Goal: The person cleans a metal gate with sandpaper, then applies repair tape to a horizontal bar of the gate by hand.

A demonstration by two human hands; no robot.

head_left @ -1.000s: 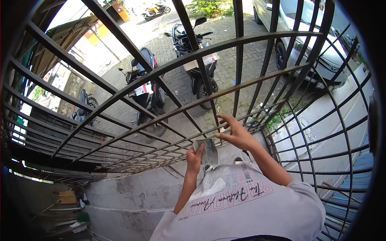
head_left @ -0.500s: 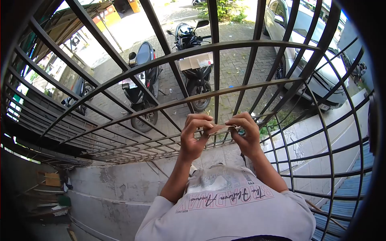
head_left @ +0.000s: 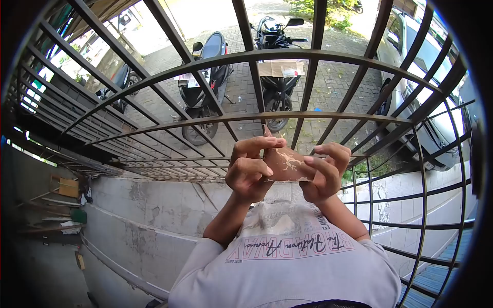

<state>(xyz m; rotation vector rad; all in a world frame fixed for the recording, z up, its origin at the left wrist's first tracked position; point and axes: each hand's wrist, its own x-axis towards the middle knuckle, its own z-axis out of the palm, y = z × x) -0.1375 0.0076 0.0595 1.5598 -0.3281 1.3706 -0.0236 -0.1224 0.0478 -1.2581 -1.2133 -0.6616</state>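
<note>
Both hands hold a thin brown piece (head_left: 285, 163) up in front of the metal bars; it has pale flaky marks and a ragged lower edge, and its material is unclear. My left hand (head_left: 250, 169) pinches its left side between thumb and fingers. On the right side, my right hand (head_left: 326, 173) grips the edge with bent fingers. A narrow tip of the piece sticks up beyond my left fingers. Below the hands is the light printed shirt (head_left: 287, 256) of the wearer.
Dark metal bars (head_left: 328, 117) stretch across the view. Beyond them stand motorcycles (head_left: 277, 77) and a silver car (head_left: 416, 97) on paving. A pale low wall (head_left: 154, 215) runs below the bars, with wood scraps (head_left: 61, 205) at the left.
The brown piece now shows its broad face instead of a thin edge. Both hands are slightly lower and look larger. The view has shifted, so the motorcycles appear further right.
</note>
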